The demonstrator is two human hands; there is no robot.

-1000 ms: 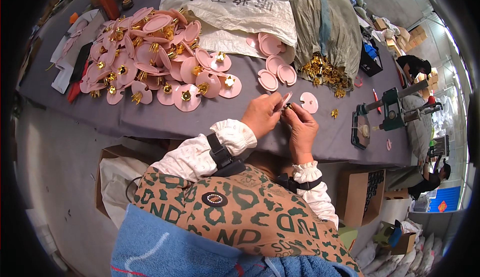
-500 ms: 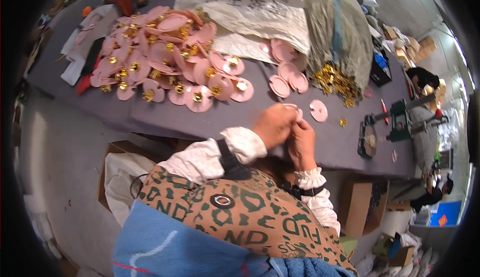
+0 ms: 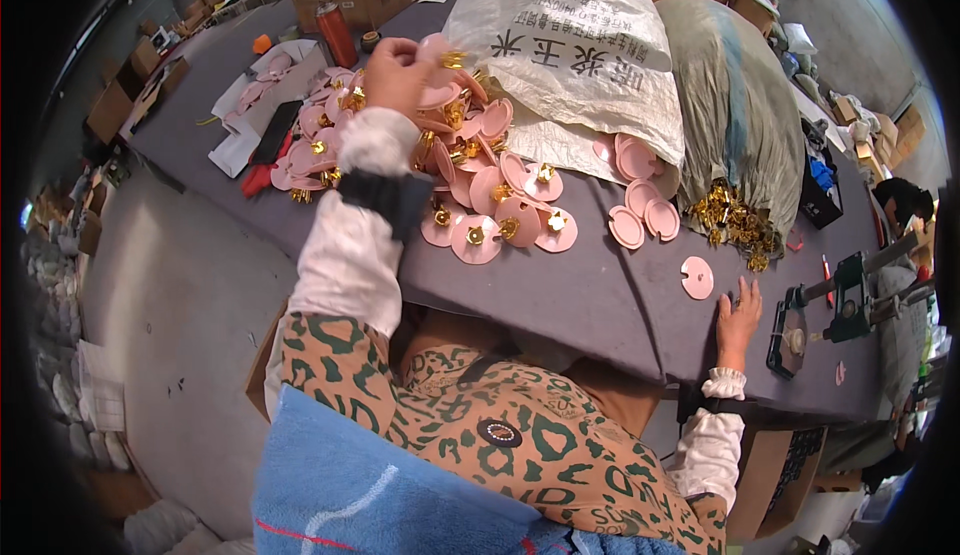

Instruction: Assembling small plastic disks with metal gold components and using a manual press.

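My left hand (image 3: 393,80) is raised over the far side of a heap of pink discs with gold fittings (image 3: 475,238). Its fingers are closed on a pink disc (image 3: 437,50) with a gold clip-like fitting on it. Far to the right, my right hand (image 3: 738,325) lies on the grey cloth with fingers apart. A plain pink disc with a notch (image 3: 697,278) sits just left of its fingertips. Something gold glints at its fingers; I cannot tell what it is. Several plain discs (image 3: 643,210) lie by the white sack's mouth.
A white woven sack (image 3: 570,55) and a greyish sack (image 3: 735,85) spilling gold fittings (image 3: 735,220) stand at the back. A green hand press (image 3: 850,300) is at the right. An orange-red bottle (image 3: 337,37) and a dark phone-like slab (image 3: 277,133) are at the left.
My hands were together over the cloth with a pink disc. Now the left has swung far left over the heap with a disc, and the right has moved right. The view has shifted.
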